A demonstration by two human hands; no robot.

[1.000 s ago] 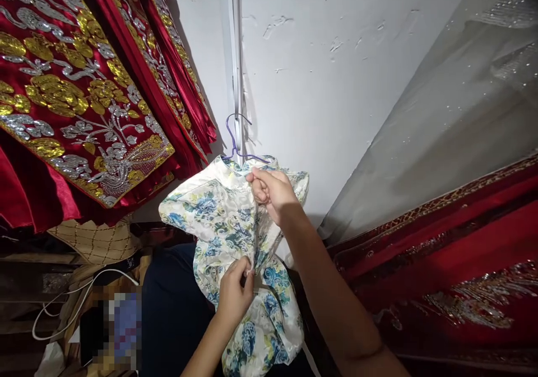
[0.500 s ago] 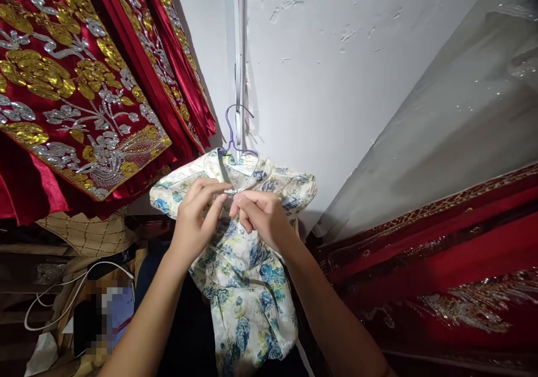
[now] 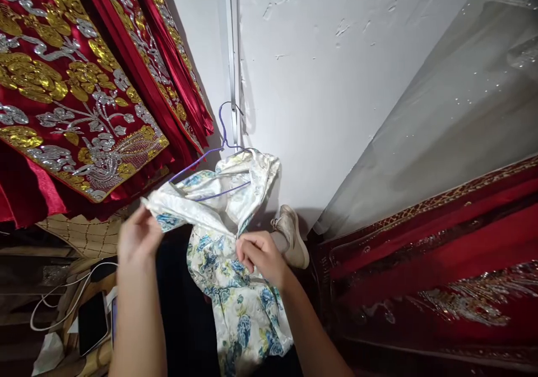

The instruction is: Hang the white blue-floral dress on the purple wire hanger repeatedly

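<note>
A white dress (image 3: 247, 315) with blue and yellow flowers hangs partly on a purple hanger (image 3: 189, 167), its neck opening spread wide. The left arm of the hanger is bare, and its lower bar crosses inside the opening. My left hand (image 3: 138, 234), slightly blurred, is closed on the left sleeve and holds it out to the side. At the bottom point of the neck opening, my right hand (image 3: 260, 254) pinches the dress front between thumb and fingers. The hanger's hook catches on a narrow metal strip (image 3: 233, 57) against the wall.
Red garments with gold and silver embroidery (image 3: 101, 102) hang at upper left. On the right stands a red sequinned garment (image 3: 462, 242) beneath a translucent cover (image 3: 441, 113). A light shoe (image 3: 291, 237) shows behind the dress. A black phone (image 3: 92, 322) and white cable (image 3: 63, 321) lie lower left.
The neck opening has come apart and widened. My left hand has moved left and down from the collar, drawing the sleeve off the hanger's left arm. My right hand has moved slightly lower.
</note>
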